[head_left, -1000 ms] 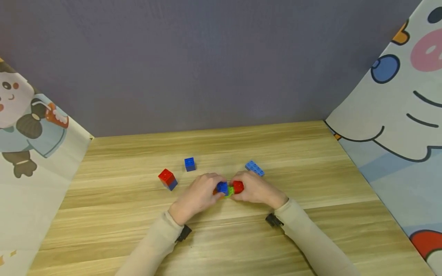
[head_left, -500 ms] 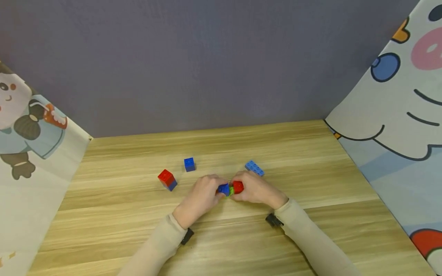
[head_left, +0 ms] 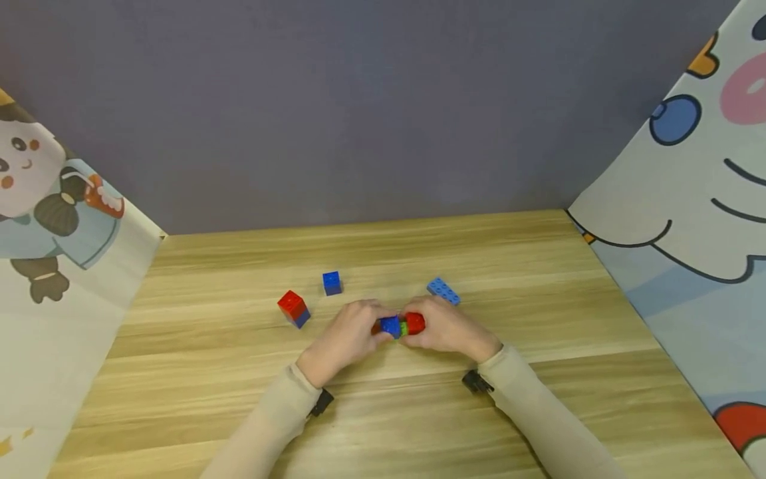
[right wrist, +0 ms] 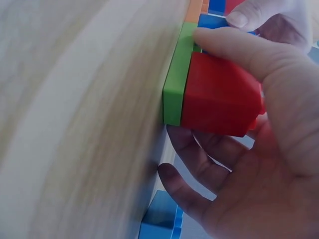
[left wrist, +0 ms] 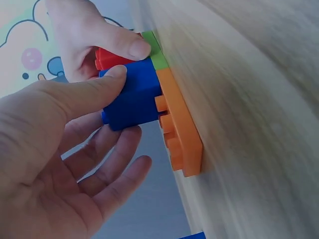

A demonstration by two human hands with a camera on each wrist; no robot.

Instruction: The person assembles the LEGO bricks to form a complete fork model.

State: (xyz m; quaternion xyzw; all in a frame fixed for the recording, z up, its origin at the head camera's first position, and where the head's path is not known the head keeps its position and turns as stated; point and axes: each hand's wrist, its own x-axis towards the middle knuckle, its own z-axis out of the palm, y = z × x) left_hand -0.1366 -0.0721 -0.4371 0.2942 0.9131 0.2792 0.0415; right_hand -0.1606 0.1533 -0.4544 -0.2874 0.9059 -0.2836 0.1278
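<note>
Near the middle of the table, my left hand pinches a dark blue toy brick between thumb and fingers. In the left wrist view the brick's base is right at the studs of an orange plate brick, several of which show below it. A flat green brick lies end to end with the orange one. A red brick sits on the green piece, and my right hand grips these two, thumb along the near side and fingers on the far side.
Left of the hands stands a red brick stacked on a blue one. A small blue brick is behind the left hand. A lighter blue studded brick lies just behind the right hand. A grey panel rises at the table's back edge.
The blue brick in the left hand tilted over half a second ago and now sits straighter, close beside the red one. The right hand keeps its grip and place.
</note>
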